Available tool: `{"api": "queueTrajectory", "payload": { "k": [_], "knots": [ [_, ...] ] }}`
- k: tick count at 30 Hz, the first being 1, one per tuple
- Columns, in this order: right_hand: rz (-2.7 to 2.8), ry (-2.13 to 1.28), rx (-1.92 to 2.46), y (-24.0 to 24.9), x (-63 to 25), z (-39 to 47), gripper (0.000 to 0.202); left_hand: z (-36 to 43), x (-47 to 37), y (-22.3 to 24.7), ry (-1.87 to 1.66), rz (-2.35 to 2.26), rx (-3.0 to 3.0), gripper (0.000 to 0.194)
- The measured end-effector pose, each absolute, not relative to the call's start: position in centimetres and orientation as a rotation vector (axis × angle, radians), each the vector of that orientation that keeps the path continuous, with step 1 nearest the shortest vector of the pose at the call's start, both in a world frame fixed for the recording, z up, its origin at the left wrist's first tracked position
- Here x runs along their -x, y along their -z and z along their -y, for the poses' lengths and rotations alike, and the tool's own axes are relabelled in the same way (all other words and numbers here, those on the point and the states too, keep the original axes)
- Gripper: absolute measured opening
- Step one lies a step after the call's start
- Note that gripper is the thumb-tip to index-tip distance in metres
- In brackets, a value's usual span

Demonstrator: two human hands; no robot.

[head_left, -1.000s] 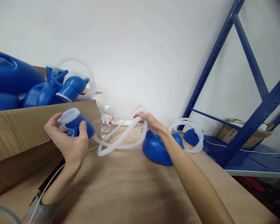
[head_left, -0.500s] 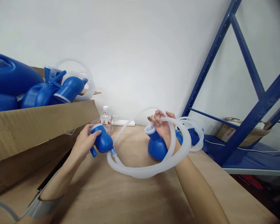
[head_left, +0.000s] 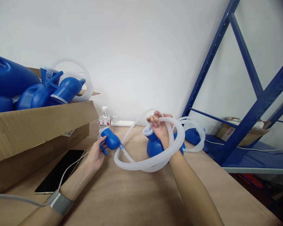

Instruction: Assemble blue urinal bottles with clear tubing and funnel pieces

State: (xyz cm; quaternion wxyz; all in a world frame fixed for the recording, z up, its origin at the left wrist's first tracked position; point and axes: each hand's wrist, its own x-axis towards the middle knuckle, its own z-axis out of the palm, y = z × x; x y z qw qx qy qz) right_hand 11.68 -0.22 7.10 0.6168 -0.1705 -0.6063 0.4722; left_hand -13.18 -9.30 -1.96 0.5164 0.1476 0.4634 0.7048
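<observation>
In the left half, my left hand (head_left: 97, 154) grips a blue urinal cup (head_left: 112, 140) by its small side handle. The cup has a white rim at one end. Its narrow neck joins a translucent corrugated hose (head_left: 153, 165), which loops across to the right. My right hand (head_left: 161, 128) is curled round the raised coils of this hose, palm turned up. Directly behind that hand, a blue urinal bottle (head_left: 153, 147) with a white-rimmed mouth stands on the table, partly covered by hand and hose.
At left, a cardboard box (head_left: 44, 122) holds several blue urinals. A phone (head_left: 60, 171) lies beside it, with a cable by my wrist. A water bottle (head_left: 104, 119) and power strip (head_left: 123, 123) are near the wall. Further hose coils (head_left: 199, 144) and blue shelving (head_left: 240, 116) are at right.
My left hand has moved right and shifted from the cup's body to its handle. The hose loop has drawn in closer, and the phone has come into fuller view.
</observation>
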Motion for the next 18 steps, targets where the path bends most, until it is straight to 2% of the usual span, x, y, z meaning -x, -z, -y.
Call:
{"api": "queueTrajectory", "payload": {
  "k": [2,6,8,11,12,15,18],
  "knots": [
    [1.362,-1.178,0.317,-6.9,-11.4,0.3,0.034,9.6,12.2,2.7,-1.650,-1.116,-0.356,0.009],
    [1.367,-1.258,0.278,-6.4,-10.9,0.4,0.030,9.8,10.7,4.1,-1.686,-1.103,-0.333,0.054],
    [1.370,-1.259,0.316,-6.2,-10.7,0.6,0.029,9.8,10.3,4.2,-1.736,-1.079,-0.298,0.048],
    [1.372,-1.270,0.359,-6.0,-10.5,0.9,0.031,9.9,10.1,3.6,-1.752,-1.039,-0.234,0.015],
    [1.370,-1.282,0.354,-6.0,-10.4,1.0,0.031,10.1,10.1,3.2,-1.744,-1.029,-0.222,0.011],
    [1.368,-1.353,0.285,-5.8,-10.1,1.0,0.025,11.0,9.7,2.4,-1.639,-1.046,-0.287,0.020],
    [1.374,-1.440,0.180,-5.5,-9.7,0.9,0.021,11.9,9.1,2.4,-1.505,-1.147,-0.466,0.058]
  ]
}}
